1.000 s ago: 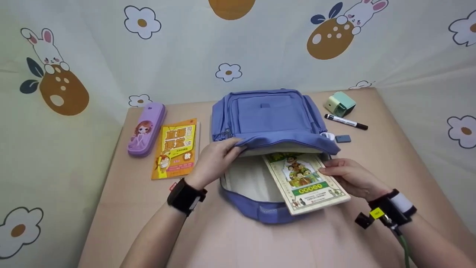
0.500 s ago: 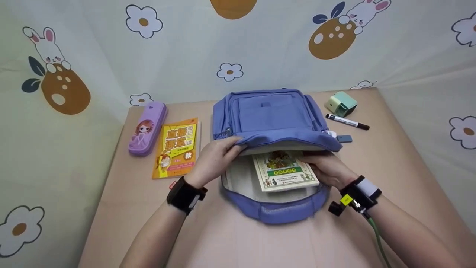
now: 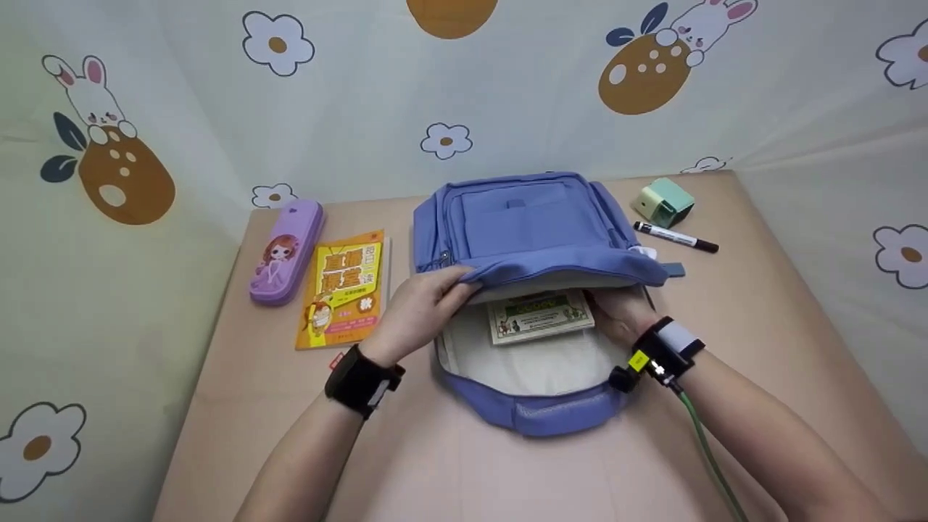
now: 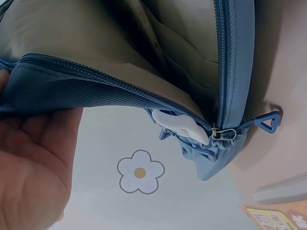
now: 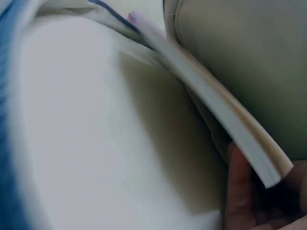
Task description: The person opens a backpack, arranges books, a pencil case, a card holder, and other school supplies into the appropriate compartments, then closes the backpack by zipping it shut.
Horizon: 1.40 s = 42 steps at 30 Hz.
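Observation:
A blue backpack (image 3: pixel 533 221) lies on the table with its main pocket unzipped and its pale lining showing. My left hand (image 3: pixel 417 312) pinches the upper edge of the opening and holds it raised; in the left wrist view the fingers (image 4: pixel 53 129) curl under the zipped edge. Inside the pocket, my right hand (image 3: pixel 620 315) grips a thin illustrated book (image 3: pixel 540 322) by its right side. The raised flap covers the far part of the book and my right fingertips. From the right wrist, the book (image 5: pixel 225 115) shows edge-on between thumb and fingers.
Left of the backpack lie an orange book (image 3: pixel 341 293) and a purple pencil case (image 3: pixel 286 250). To its right are a green pencil sharpener (image 3: pixel 663 203), a marker (image 3: pixel 676 237) and a small blue-grey block (image 3: pixel 674 270), partly hidden by the flap.
My right hand has moved left and away from me, carrying the book deeper into the backpack, so less of its cover shows. My left hand stays on the flap.

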Each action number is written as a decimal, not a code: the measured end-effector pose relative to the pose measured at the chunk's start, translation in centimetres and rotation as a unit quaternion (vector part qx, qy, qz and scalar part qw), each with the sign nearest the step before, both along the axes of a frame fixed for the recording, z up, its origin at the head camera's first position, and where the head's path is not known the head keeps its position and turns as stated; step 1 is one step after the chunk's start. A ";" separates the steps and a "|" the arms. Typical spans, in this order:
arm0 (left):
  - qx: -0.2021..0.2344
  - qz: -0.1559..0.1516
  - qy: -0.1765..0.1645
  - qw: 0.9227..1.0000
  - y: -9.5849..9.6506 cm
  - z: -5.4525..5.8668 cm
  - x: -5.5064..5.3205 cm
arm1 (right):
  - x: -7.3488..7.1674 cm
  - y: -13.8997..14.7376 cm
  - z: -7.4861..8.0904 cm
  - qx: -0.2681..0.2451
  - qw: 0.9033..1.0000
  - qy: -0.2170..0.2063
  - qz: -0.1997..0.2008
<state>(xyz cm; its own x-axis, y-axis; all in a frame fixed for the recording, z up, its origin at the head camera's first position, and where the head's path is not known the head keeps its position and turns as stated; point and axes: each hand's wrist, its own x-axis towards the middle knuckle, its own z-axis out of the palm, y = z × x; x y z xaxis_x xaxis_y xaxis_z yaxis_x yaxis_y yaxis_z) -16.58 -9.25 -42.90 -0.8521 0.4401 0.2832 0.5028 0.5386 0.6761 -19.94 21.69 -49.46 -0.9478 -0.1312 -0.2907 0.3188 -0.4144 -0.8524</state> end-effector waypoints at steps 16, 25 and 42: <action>0.011 -0.004 -0.006 1.000 0.0 0.1 0.1 | 0.9 -0.8 0.5 0.041 0.996 0.082 0.019; -0.003 0.000 0.012 1.000 0.2 0.0 0.1 | 4.7 1.9 3.0 0.212 0.956 0.122 0.164; -0.007 0.001 -0.007 1.000 0.0 -0.3 0.2 | 9.9 6.9 8.6 0.317 0.832 0.455 -0.028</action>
